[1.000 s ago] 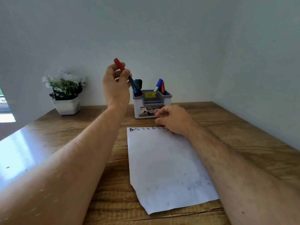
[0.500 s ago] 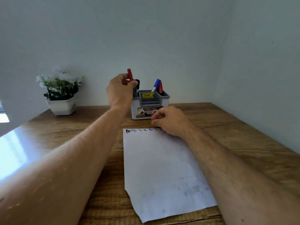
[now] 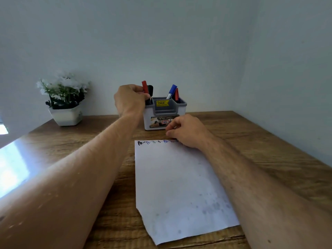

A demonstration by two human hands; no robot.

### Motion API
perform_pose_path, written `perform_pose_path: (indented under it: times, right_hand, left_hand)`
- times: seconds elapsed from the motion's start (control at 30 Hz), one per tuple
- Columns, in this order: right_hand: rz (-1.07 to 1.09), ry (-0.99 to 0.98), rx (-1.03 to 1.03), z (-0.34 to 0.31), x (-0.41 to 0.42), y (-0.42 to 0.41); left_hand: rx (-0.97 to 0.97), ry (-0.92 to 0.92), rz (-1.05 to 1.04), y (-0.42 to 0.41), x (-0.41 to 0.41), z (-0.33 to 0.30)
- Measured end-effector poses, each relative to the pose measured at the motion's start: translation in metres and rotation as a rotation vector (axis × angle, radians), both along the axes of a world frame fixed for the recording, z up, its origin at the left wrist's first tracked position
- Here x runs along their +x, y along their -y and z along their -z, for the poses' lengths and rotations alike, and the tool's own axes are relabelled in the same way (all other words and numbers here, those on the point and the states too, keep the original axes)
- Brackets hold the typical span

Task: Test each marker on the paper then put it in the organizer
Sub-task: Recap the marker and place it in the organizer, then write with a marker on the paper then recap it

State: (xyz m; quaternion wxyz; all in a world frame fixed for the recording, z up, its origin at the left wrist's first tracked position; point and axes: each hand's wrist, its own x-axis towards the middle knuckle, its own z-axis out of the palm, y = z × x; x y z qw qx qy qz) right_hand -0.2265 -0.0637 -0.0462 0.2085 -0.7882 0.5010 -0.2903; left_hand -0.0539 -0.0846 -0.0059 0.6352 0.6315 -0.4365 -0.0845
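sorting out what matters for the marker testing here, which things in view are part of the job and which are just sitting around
Part of the job:
- red marker, held by the left hand at the organizer's left compartment
- organizer
- blue marker and another red marker in its right compartment
- paper with test scribbles; right hand rests at its top edge

Just sitting around:
- potted plant
- wooden table

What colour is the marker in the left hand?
Red marker, held by the left hand; head view.
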Motion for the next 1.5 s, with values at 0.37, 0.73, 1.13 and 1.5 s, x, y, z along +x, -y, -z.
perform_pose_path:
  times: [0.37,0.73,1.13,1.5]
  right_hand:
    - [-0.013,-0.008,0.02,-0.001,0.0,-0.004]
    - [-0.015,-0.003,0.013,-0.001,-0.001,-0.005]
    - [-0.019,-0.025,-0.028,-0.001,-0.003,-0.012]
    - [-0.019,-0.036,-0.021,-0.001,-0.003,-0.009]
  left_hand:
    - [0.036,0.094,0.025,-0.001,0.002,-0.006]
    - [0.076,0.246,0.052,-0.016,0.002,-0.008]
    - [0.847,0.716,-0.115,-0.055,0.022,-0.004]
    - [0.871,0.709,-0.078,-0.052,0.016,0.011]
